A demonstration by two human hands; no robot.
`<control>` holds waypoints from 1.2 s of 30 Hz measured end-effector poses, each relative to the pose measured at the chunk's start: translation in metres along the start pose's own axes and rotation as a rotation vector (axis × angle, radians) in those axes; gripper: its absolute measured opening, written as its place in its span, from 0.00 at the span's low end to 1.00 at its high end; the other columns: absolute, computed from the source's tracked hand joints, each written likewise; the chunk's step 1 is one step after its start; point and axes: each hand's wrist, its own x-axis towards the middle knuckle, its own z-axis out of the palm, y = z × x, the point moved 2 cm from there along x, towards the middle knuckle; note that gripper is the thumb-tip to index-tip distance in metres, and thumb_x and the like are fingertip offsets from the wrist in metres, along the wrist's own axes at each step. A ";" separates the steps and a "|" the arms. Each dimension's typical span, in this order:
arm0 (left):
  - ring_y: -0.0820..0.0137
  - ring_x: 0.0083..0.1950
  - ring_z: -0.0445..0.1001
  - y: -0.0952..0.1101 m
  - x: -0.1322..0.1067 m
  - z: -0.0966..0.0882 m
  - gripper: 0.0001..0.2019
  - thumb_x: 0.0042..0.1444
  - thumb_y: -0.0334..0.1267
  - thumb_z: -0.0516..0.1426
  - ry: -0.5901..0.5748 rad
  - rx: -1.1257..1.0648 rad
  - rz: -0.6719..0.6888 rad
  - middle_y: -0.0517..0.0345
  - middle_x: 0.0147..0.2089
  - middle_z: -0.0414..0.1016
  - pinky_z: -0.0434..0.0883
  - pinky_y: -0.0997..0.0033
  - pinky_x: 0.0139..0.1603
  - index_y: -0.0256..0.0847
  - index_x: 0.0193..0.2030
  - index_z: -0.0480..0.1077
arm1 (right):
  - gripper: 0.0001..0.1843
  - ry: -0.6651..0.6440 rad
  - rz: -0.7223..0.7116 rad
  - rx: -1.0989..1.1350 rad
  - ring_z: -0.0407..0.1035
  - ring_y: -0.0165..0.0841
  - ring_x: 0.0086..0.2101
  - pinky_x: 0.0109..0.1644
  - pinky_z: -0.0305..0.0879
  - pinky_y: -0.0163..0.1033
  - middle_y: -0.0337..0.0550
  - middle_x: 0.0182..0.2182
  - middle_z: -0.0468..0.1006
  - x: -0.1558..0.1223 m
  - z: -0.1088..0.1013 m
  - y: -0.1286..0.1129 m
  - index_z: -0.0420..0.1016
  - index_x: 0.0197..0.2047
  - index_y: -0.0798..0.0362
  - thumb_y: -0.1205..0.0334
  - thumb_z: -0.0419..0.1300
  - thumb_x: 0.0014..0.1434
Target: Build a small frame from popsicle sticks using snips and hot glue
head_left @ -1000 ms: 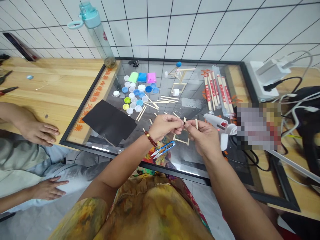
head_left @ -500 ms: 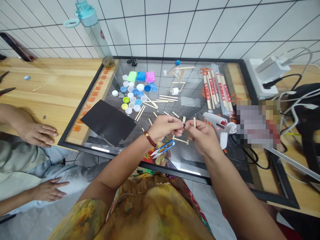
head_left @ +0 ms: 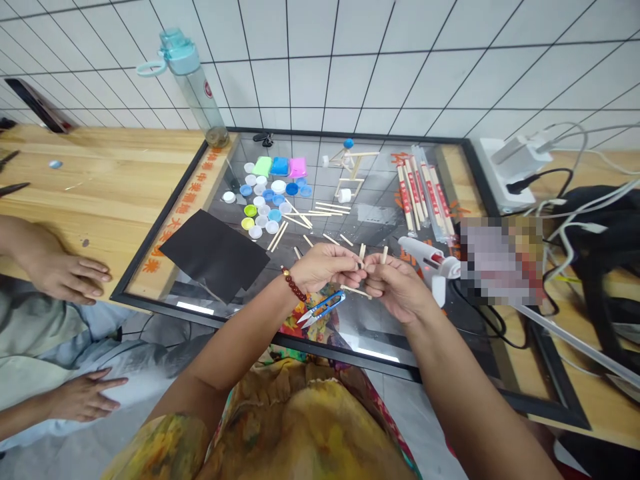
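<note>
Above the glass panel, my left hand pinches a short wooden stick that stands upright between its fingertips. My right hand is closed on another short wooden stick, also upright. The fingertips of both hands touch. Under them on the glass lies a small stick frame, partly hidden. Blue thread snips lie just below my left wrist. A white glue gun rests right of my right hand.
Bottle caps, clay blocks, loose sticks, a stick model, wrapped chopsticks and black paper lie on the glass. A water bottle stands behind. Another person's hands rest at left. Power strip and cables at right.
Both hands have stayed together with the sticks, drifting slightly down and left in view as the camera shifted. The other person's hands have barely moved.
</note>
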 end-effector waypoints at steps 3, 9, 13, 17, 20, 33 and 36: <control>0.77 0.23 0.74 0.001 0.000 0.000 0.04 0.49 0.27 0.63 0.050 -0.029 0.044 0.54 0.25 0.76 0.74 0.78 0.29 0.28 0.30 0.72 | 0.13 0.028 -0.022 0.016 0.42 0.18 0.15 0.18 0.42 0.29 0.26 0.12 0.54 0.000 0.001 -0.001 0.70 0.25 0.54 0.59 0.69 0.39; 0.78 0.23 0.73 0.003 -0.001 0.003 0.06 0.47 0.28 0.65 0.143 0.028 0.096 0.55 0.24 0.76 0.73 0.78 0.29 0.29 0.28 0.72 | 0.14 0.078 -0.100 0.025 0.40 0.19 0.16 0.18 0.42 0.29 0.24 0.14 0.49 -0.001 0.002 -0.001 0.72 0.28 0.54 0.55 0.69 0.43; 0.78 0.22 0.73 0.002 -0.001 0.003 0.06 0.46 0.27 0.65 0.136 0.068 0.092 0.55 0.23 0.75 0.73 0.76 0.28 0.28 0.27 0.72 | 0.15 0.084 -0.123 -0.031 0.41 0.19 0.16 0.18 0.43 0.29 0.25 0.13 0.51 0.000 0.001 0.000 0.71 0.26 0.53 0.54 0.70 0.42; 0.77 0.22 0.73 0.002 0.000 0.002 0.05 0.47 0.27 0.64 0.158 0.049 0.088 0.55 0.23 0.75 0.73 0.76 0.29 0.29 0.28 0.71 | 0.15 0.095 -0.130 -0.055 0.42 0.19 0.15 0.18 0.44 0.30 0.25 0.13 0.52 0.001 0.001 -0.001 0.71 0.26 0.53 0.54 0.70 0.41; 0.77 0.22 0.73 0.002 -0.001 0.003 0.04 0.49 0.26 0.63 0.158 0.049 0.086 0.56 0.23 0.75 0.73 0.76 0.28 0.29 0.28 0.71 | 0.16 0.094 -0.114 -0.036 0.42 0.18 0.15 0.17 0.43 0.29 0.25 0.13 0.51 0.000 0.002 -0.002 0.70 0.25 0.53 0.54 0.70 0.41; 0.77 0.21 0.73 0.002 -0.001 0.002 0.04 0.48 0.26 0.63 0.132 0.073 0.085 0.56 0.22 0.74 0.73 0.76 0.28 0.29 0.27 0.71 | 0.13 0.129 -0.112 -0.056 0.43 0.19 0.15 0.18 0.43 0.30 0.26 0.12 0.53 0.002 0.002 0.001 0.71 0.24 0.54 0.57 0.70 0.38; 0.78 0.21 0.72 0.003 -0.002 0.003 0.03 0.49 0.24 0.61 0.138 0.065 0.075 0.56 0.23 0.75 0.73 0.76 0.28 0.29 0.27 0.71 | 0.14 0.116 -0.115 -0.048 0.43 0.19 0.15 0.18 0.43 0.30 0.26 0.12 0.52 0.002 0.002 0.000 0.72 0.24 0.54 0.56 0.70 0.39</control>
